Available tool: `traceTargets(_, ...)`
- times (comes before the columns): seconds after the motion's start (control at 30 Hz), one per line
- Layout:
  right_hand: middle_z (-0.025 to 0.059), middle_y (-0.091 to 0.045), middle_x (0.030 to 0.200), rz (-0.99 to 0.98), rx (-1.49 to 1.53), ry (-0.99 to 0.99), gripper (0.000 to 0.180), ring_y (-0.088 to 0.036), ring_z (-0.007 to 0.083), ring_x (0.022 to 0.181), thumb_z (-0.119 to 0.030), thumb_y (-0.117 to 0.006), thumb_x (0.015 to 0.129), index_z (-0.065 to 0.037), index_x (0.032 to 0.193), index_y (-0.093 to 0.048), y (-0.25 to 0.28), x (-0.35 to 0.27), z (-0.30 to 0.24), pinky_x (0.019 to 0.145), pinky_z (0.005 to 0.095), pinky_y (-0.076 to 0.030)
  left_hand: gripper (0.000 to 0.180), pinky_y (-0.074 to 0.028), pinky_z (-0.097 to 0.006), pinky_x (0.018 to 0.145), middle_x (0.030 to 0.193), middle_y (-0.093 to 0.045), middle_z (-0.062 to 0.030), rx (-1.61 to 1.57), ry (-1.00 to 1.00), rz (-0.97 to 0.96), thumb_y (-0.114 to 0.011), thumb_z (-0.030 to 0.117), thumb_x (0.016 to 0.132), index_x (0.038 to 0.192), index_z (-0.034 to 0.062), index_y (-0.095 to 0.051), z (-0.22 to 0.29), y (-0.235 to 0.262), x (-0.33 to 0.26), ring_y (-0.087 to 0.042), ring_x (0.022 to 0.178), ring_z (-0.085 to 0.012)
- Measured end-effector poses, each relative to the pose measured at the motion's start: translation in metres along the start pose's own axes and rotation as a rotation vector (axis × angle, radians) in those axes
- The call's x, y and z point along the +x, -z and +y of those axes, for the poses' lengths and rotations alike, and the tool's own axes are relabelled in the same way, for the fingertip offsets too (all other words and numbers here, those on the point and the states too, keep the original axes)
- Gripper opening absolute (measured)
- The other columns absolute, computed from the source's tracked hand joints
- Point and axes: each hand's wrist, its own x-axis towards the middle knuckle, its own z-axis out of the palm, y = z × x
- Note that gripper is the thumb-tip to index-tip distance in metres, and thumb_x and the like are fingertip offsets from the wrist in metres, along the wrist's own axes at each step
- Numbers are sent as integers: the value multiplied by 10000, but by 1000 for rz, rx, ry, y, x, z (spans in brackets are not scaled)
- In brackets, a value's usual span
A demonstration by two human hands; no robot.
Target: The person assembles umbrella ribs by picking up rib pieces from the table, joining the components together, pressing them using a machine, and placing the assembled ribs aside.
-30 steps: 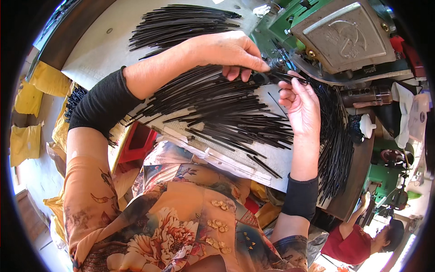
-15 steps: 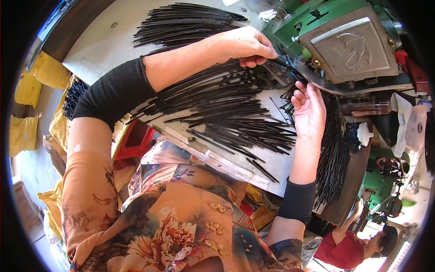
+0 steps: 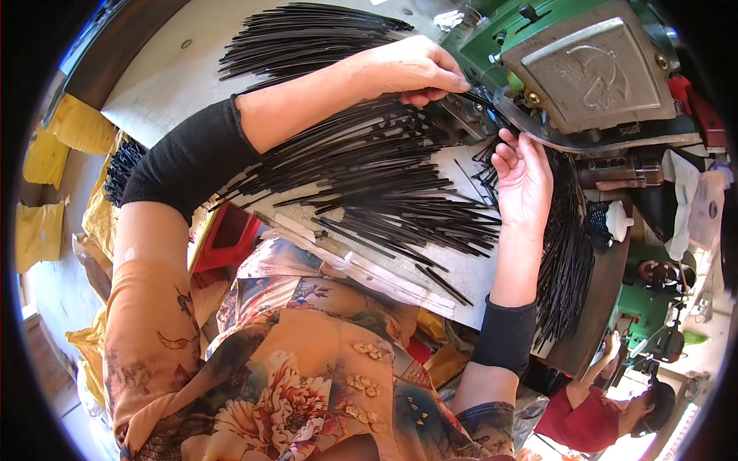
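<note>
Black strips, thin and long, cover most of the pale worktable (image 3: pixel 177 84). Largest heap of black strips (image 3: pixel 384 177) lies at centre, fanned out from about 9 o'clock toward 3 o'clock. Second batch of strips (image 3: pixel 307 34) sits apart at 12 o'clock, ends roughly aligned. Third lot of hanging strips (image 3: pixel 567 253) drapes over the table's edge at 3 o'clock, below the machine.

Green machine (image 3: pixel 569 69) with a grey metal cover plate stands at 1 o'clock; looks like a stitching or stamping head, cannot tell which.

Left hand (image 3: pixel 411 71): palm down, fingers curled, tips pressed together at the machine's feed point. It seems to pinch the ends of a few strips there, but the contact is hidden under the fingers, so cannot tell how many.

Right hand (image 3: pixel 524 180): palm up, fingers loosely spread, nothing gripped. Fingertips touch strip ends just under the machine's front edge, at 2 o'clock from the central heap.

Progress, as a judgement: the hanging strips may be the finished side and the central heap the supply. If so, a good share is through, yet far more remains on the table. One piece seems to be at the machine now.

Elsewhere: red bin (image 3: pixel 231 242) below the table edge at 8 o'clock; yellow sacks (image 3: pixel 58 142) at 9 o'clock; another person in a red top (image 3: pixel 588 419) at 5 o'clock, well apart.
</note>
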Motion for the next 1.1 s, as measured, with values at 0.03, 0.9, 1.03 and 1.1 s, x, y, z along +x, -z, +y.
traceTargets(0.03,188,-624,916,-1,-14,5,220,-641,183,691,-93,-518,885,30,1067,-524,-1,1,1,602,279,-560,265,-315,-211,379,548,-475,-2,1,0,-4,-604,250,846,874,-11,-636,-1,-1,0,-403,406,-58)
traceTargets(0.9,107,-620,986,2,-627,249,233,-591,155,892,-104,-573,867,45,1045,-555,-4,-8,-6,797,271,-472,268,-224,-218,373,473,-344,66,6,34,-222,-620,246,816,853,-16,-659,13,5,-11,-303,384,-38)
traceTargets(1.03,59,-625,915,-189,-1065,313,247,-557,110,845,-104,-667,790,10,1000,-601,-29,-25,-7,782,246,-438,283,-237,-226,356,459,-362,50,33,60,-344,-605,242,840,829,-38,-643,11,-2,-12,-318,374,-44)
traceTargets(1.1,83,-620,845,-244,-1135,334,228,-568,133,739,-84,-676,765,12,961,-609,-38,-32,-5,722,251,-451,274,-243,-225,356,457,-366,49,42,69,-367,-614,245,833,816,-27,-649,10,-6,-14,-324,378,-45)
